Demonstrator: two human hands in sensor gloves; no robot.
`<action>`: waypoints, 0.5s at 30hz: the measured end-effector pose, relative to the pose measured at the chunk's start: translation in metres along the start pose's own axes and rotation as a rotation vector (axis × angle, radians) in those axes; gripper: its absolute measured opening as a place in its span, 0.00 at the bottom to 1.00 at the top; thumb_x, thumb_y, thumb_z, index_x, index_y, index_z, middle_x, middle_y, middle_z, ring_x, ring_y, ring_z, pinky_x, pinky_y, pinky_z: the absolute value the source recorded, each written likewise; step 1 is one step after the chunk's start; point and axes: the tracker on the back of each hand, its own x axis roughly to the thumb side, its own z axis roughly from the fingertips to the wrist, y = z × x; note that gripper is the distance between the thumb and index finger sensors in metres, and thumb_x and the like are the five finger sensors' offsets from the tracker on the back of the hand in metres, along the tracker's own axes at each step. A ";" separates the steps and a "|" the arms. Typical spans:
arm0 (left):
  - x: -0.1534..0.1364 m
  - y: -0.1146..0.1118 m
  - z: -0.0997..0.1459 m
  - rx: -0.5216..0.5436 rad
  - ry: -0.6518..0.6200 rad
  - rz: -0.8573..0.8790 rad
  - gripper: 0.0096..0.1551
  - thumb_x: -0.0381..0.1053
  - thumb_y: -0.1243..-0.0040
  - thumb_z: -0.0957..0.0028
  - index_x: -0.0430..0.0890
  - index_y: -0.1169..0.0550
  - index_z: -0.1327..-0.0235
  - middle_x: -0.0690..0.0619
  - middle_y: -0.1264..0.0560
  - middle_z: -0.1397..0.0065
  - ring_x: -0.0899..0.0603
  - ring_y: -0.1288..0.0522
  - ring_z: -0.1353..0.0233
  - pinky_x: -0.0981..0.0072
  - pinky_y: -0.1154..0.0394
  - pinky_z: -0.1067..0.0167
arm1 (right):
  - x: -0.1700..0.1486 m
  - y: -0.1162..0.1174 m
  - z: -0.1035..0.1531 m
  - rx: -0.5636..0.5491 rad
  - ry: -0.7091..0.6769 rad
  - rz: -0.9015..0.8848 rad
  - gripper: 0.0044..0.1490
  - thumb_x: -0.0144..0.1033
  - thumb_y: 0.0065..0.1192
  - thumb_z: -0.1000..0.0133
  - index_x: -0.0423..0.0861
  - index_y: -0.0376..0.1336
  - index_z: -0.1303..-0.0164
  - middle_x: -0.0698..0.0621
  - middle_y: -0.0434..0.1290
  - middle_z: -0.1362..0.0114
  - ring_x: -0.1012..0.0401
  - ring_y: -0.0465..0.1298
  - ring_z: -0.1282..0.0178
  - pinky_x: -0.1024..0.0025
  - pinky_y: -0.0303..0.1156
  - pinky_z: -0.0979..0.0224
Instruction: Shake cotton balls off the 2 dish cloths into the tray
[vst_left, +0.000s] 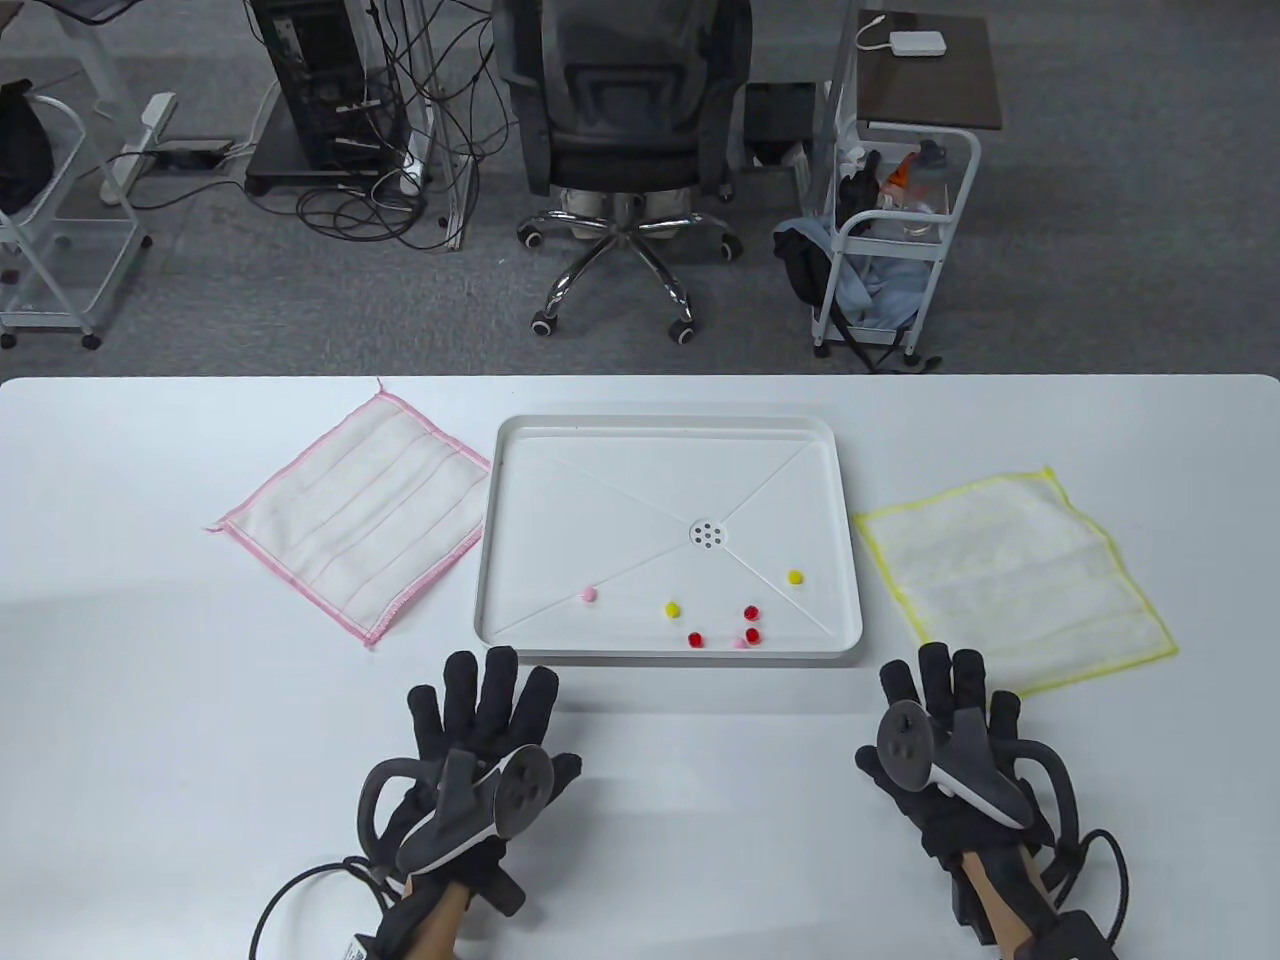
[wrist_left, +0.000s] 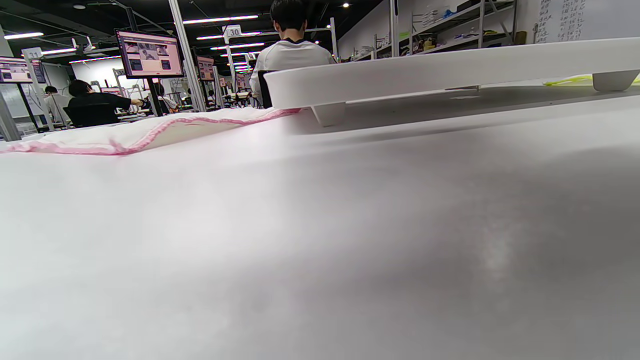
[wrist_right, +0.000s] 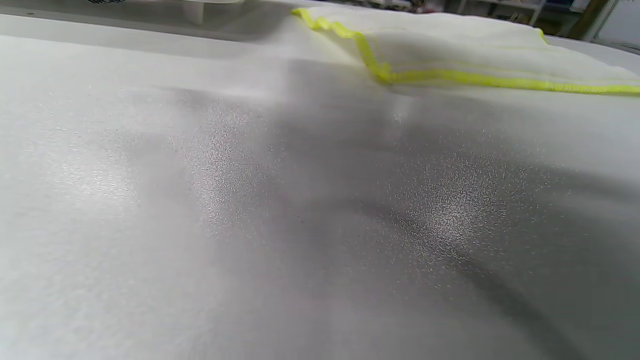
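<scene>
A white tray sits mid-table and holds several small cotton balls in red, yellow and pink near its front edge. A pink-edged white dish cloth lies flat to its left, with no balls on it. A yellow-edged dish cloth lies flat to its right, also bare. My left hand rests flat on the table in front of the tray, fingers straight. My right hand lies flat near the yellow cloth's front corner, holding nothing. The left wrist view shows the pink cloth and the tray; the right wrist view shows the yellow cloth.
Beyond the table's far edge stand an office chair, a wheeled cart and a computer tower with cables. A person sits with their back turned in the left wrist view.
</scene>
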 end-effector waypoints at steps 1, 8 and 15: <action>0.000 0.000 0.000 0.001 0.002 -0.001 0.47 0.79 0.66 0.46 0.63 0.58 0.16 0.48 0.63 0.11 0.31 0.63 0.16 0.28 0.54 0.24 | 0.000 0.000 0.000 0.004 -0.003 -0.002 0.53 0.64 0.41 0.43 0.57 0.23 0.22 0.49 0.13 0.21 0.49 0.14 0.25 0.37 0.27 0.21; -0.001 0.000 0.001 0.015 0.001 0.012 0.47 0.79 0.65 0.46 0.63 0.58 0.16 0.48 0.63 0.11 0.31 0.62 0.17 0.29 0.54 0.24 | 0.002 0.002 0.000 0.022 -0.007 0.004 0.53 0.64 0.41 0.43 0.56 0.22 0.23 0.48 0.13 0.21 0.48 0.14 0.25 0.37 0.27 0.21; -0.001 -0.001 0.001 0.011 -0.001 0.008 0.47 0.79 0.65 0.46 0.63 0.58 0.16 0.48 0.63 0.11 0.31 0.62 0.17 0.29 0.54 0.24 | 0.003 0.003 0.000 0.035 -0.025 0.001 0.53 0.64 0.40 0.43 0.56 0.22 0.22 0.48 0.13 0.21 0.48 0.15 0.25 0.37 0.28 0.21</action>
